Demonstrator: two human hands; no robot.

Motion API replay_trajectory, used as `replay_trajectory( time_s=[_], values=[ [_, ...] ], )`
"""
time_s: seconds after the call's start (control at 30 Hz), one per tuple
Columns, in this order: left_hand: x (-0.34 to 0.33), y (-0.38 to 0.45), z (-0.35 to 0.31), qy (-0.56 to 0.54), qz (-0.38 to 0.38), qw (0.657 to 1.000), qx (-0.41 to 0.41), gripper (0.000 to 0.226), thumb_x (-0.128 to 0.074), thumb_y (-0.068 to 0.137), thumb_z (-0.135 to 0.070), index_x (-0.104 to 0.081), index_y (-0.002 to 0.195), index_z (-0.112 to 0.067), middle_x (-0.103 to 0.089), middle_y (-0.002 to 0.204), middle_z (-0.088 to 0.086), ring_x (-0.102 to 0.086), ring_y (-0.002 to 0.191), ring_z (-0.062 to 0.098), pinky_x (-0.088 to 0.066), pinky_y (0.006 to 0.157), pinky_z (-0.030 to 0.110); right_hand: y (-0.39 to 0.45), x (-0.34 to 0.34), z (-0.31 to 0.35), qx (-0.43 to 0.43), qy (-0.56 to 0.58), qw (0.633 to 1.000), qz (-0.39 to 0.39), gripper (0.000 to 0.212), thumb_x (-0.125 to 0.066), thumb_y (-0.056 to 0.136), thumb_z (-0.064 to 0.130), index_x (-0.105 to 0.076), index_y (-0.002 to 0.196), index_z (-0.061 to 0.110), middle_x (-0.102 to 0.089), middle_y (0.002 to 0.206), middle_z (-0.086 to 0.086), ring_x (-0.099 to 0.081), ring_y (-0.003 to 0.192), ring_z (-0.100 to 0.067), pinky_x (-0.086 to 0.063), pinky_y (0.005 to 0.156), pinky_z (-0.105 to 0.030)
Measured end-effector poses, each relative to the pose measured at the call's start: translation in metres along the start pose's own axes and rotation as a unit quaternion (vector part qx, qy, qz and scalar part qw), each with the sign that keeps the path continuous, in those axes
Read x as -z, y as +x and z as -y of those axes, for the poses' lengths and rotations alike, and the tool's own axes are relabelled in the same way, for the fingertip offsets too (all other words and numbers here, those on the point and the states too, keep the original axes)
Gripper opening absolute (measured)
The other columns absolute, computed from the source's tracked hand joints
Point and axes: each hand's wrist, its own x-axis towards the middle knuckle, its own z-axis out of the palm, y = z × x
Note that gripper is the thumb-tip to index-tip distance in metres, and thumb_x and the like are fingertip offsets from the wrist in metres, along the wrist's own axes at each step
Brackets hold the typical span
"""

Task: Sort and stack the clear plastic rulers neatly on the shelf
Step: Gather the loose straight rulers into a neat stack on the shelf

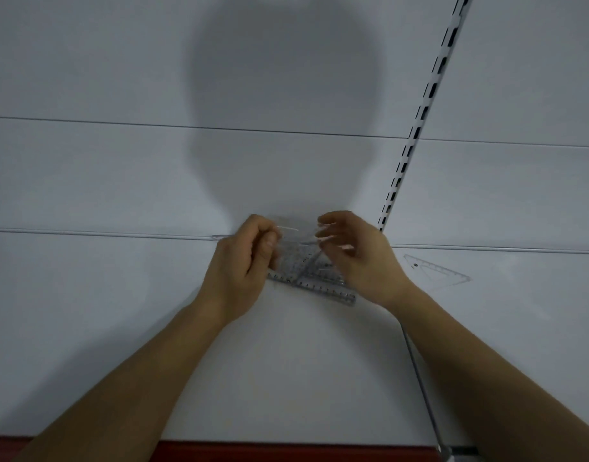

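A small pile of clear plastic rulers [314,283] lies on the white shelf [286,361] between my hands, a straight ruler along its near edge and set squares above it. My left hand [241,265] grips the pile's left end, thumb on top and fingers curled. My right hand [356,253] hovers over the pile's right side with fingers loosely spread; whether its fingertips touch the plastic is blurred. One clear triangular set square [434,271] lies alone on the shelf to the right.
The shelf's back wall is white panelling with a slotted upright rail [416,128] rising to the upper right. A red strip [286,451] runs along the shelf's front edge. A seam between shelf sections [419,385] runs down on the right.
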Motion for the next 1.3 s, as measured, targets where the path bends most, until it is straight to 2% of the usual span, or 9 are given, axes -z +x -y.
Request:
replay_trajectory(
  time_s=[0.13, 0.3, 0.43, 0.5, 0.73, 0.87, 1.07, 1.2, 1.3],
  values=[
    [0.001, 0.002, 0.004, -0.018, -0.047, 0.998, 0.028, 0.019, -0.034, 0.106, -0.025, -0.05, 0.101, -0.016, -0.053, 0.064, -0.017, -0.051, 0.054, 0.008, -0.037, 0.052, 0.016, -0.005, -0.011, -0.009, 0.115, -0.276, 0.947, 0.116, 0.054, -0.056, 0.079, 0.037, -0.066, 0.131, 0.026, -0.064, 0.135, 0.004, -0.056, 0.126, -0.02, -0.046, 0.106, -0.041],
    [0.003, 0.002, 0.009, -0.025, -0.058, 0.998, 0.017, 0.021, -0.031, 0.105, -0.034, -0.05, 0.105, -0.025, -0.044, 0.06, -0.01, -0.043, 0.054, 0.008, -0.039, 0.05, 0.032, 0.0, -0.01, -0.017, 0.186, -0.3, 0.933, 0.071, 0.022, -0.071, 0.083, 0.026, -0.078, 0.104, 0.026, -0.074, 0.106, 0.01, -0.064, 0.1, -0.022, -0.052, 0.085, -0.045],
    [0.006, 0.002, 0.011, -0.012, -0.082, 0.996, 0.017, 0.019, -0.032, 0.106, -0.029, -0.051, 0.108, -0.024, -0.048, 0.06, -0.011, -0.051, 0.056, 0.006, -0.041, 0.057, 0.015, -0.004, -0.01, -0.015, 0.188, -0.317, 0.926, 0.08, 0.042, -0.065, 0.074, 0.021, -0.073, 0.115, 0.024, -0.069, 0.103, 0.003, -0.064, 0.093, -0.025, -0.052, 0.082, -0.044],
    [0.006, 0.001, 0.011, -0.009, -0.084, 0.996, 0.02, 0.02, -0.033, 0.106, -0.027, -0.052, 0.109, -0.021, -0.049, 0.06, -0.012, -0.053, 0.056, 0.005, -0.042, 0.061, 0.011, -0.005, -0.013, -0.017, 0.203, -0.309, 0.926, 0.075, 0.033, -0.064, 0.081, 0.018, -0.074, 0.112, 0.02, -0.067, 0.097, 0.001, -0.063, 0.088, -0.025, -0.052, 0.078, -0.045],
    [0.009, -0.002, 0.003, 0.006, -0.113, 0.994, -0.002, 0.019, -0.032, 0.107, -0.021, -0.05, 0.112, -0.016, -0.048, 0.063, -0.003, -0.051, 0.057, 0.009, -0.039, 0.056, 0.016, -0.005, -0.007, -0.008, 0.23, -0.263, 0.935, -0.062, 0.019, -0.059, 0.097, 0.014, -0.075, 0.1, 0.007, -0.068, 0.093, -0.007, -0.064, 0.082, -0.025, -0.054, 0.072, -0.042],
    [0.01, -0.007, -0.007, 0.002, -0.115, 0.993, -0.019, 0.021, -0.031, 0.105, -0.019, -0.048, 0.117, -0.016, -0.049, 0.066, 0.003, -0.046, 0.056, 0.015, -0.039, 0.06, 0.013, -0.002, 0.014, 0.012, 0.112, -0.161, 0.965, -0.174, 0.014, -0.06, 0.1, 0.014, -0.073, 0.098, 0.01, -0.07, 0.088, -0.002, -0.06, 0.076, -0.01, -0.049, 0.071, -0.024],
    [-0.001, -0.005, -0.04, 0.095, 0.001, 0.986, -0.138, 0.031, -0.036, 0.103, -0.017, -0.059, 0.123, -0.023, -0.058, 0.093, -0.006, -0.059, 0.087, 0.004, -0.045, 0.076, 0.018, -0.035, 0.079, 0.012, -0.129, 0.148, 0.97, -0.144, 0.023, -0.054, 0.105, 0.021, -0.06, 0.086, 0.009, -0.051, 0.057, 0.004, -0.039, 0.047, -0.009, -0.033, 0.045, -0.021],
    [-0.041, 0.006, -0.077, 0.114, 0.11, 0.957, -0.244, 0.036, -0.04, 0.103, -0.015, -0.065, 0.128, -0.012, -0.054, 0.105, 0.003, -0.057, 0.083, 0.019, -0.046, 0.071, 0.026, -0.073, 0.14, -0.014, -0.174, 0.113, 0.96, -0.19, 0.039, -0.058, 0.102, 0.031, -0.058, 0.089, -0.007, -0.048, 0.054, 0.002, -0.035, 0.047, -0.011, -0.031, 0.045, -0.022],
    [-0.086, 0.017, -0.104, 0.125, 0.146, 0.935, -0.299, 0.037, -0.041, 0.104, -0.015, -0.06, 0.136, -0.012, -0.051, 0.11, 0.007, -0.056, 0.08, 0.021, -0.049, 0.066, 0.033, -0.099, 0.19, -0.036, -0.195, 0.1, 0.945, -0.243, 0.044, -0.062, 0.099, 0.037, -0.056, 0.08, -0.003, -0.048, 0.054, 0.005, -0.034, 0.044, -0.012, -0.031, 0.046, -0.025]
  ],
)
